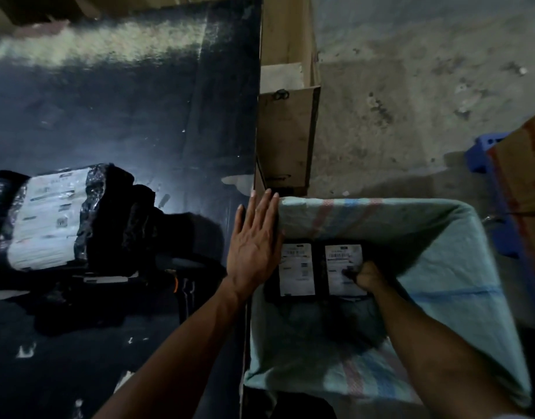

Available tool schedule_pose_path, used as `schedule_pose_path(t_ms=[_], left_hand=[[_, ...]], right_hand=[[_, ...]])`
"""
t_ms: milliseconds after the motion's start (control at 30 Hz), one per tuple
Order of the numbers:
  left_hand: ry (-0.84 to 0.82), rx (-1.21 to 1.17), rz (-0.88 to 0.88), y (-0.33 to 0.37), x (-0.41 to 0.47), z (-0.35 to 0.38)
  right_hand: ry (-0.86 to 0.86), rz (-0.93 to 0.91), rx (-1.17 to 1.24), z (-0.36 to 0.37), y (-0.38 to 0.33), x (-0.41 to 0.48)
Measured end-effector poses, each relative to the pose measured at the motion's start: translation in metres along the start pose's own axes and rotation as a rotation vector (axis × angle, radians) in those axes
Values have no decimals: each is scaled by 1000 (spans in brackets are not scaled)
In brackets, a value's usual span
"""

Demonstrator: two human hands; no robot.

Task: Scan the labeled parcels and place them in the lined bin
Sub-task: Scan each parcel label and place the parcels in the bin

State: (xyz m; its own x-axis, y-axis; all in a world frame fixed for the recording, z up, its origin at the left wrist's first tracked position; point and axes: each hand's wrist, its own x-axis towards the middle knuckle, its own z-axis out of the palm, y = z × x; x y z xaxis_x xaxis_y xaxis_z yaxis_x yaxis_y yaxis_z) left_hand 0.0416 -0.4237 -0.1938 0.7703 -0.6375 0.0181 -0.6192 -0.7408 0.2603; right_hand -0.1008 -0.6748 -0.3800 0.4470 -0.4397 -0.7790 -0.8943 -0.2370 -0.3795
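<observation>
Parcels (345, 269) are lying flat in the lined bin (441, 237) — thin, soft, likely light, with slick film. Right hand (367, 275) is pinching one parcel's near edge; left hand (254, 240) is resting spread on the rim.

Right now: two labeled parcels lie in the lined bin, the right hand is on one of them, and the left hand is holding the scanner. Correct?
Not quite. The left hand holds nothing: the head view shows it open and flat at the lined bin's left edge. The rest stands: two labeled parcels lie in the bin, and the right hand is on the right-hand one.
</observation>
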Motion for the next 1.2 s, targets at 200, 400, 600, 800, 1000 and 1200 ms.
schedule_pose_path(t_ms=[200,400,600,800,1000,1200], left_hand=[[-96,-41,57,-7,2,-9],[-196,4,224,-9,15,-60],[-56,58,370,-41,8,-152],[284,84,268,-140,-44,-222],[170,108,-175,-235,-112,-254],[51,41,-78,-272,-135,-240]], right_hand=[[-41,-173,-110,-34,-33,-57],[-89,-436,-269,-69,-100,-143],[210,-712,-366,-65,-191,-243],[316,-855,-229,2,-290,-320],[205,-711,-338,111,-382,-355],[320,-549,-36,177,-413,-369]])
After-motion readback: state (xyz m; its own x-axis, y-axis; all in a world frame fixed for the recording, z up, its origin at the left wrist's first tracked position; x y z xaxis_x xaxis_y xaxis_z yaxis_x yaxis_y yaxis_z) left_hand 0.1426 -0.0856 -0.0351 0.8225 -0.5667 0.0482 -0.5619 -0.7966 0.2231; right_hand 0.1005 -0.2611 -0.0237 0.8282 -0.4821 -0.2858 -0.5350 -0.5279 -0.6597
